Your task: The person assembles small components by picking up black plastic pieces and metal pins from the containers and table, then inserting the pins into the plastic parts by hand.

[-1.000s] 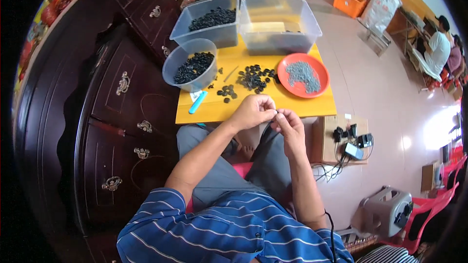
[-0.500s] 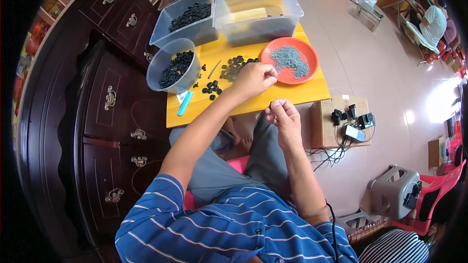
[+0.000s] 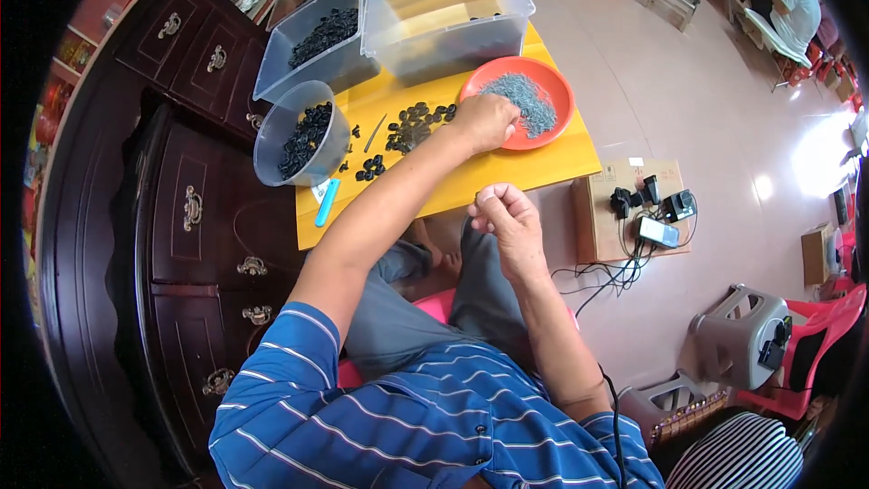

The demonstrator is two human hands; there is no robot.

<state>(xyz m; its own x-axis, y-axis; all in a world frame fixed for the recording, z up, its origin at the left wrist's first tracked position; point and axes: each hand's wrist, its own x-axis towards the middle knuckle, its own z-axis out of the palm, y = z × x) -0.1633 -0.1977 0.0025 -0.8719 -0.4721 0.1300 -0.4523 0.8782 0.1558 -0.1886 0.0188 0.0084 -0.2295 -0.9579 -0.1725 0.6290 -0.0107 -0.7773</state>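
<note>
My left hand reaches over the near left rim of a red plate. Its fingers are drawn together beside a heap of small grey metal pieces, and what they hold is hidden. Just off the table's front edge, above my lap, my right hand is closed in a pinch; a small thing between thumb and finger is too small to make out. Left of the plate lie several small round dark pieces, with a group of black pieces nearer me.
A clear round tub of black parts stands at the table's left. A blue-handled tool and a thin metal rod lie by it. Behind are clear bins. A carton with devices and cables stands right; dark drawers border the left.
My left hand has moved onto the plate's rim, its fingers now at the grey pieces. My right hand stays pinched near the table edge. The whole view has shifted slightly.
</note>
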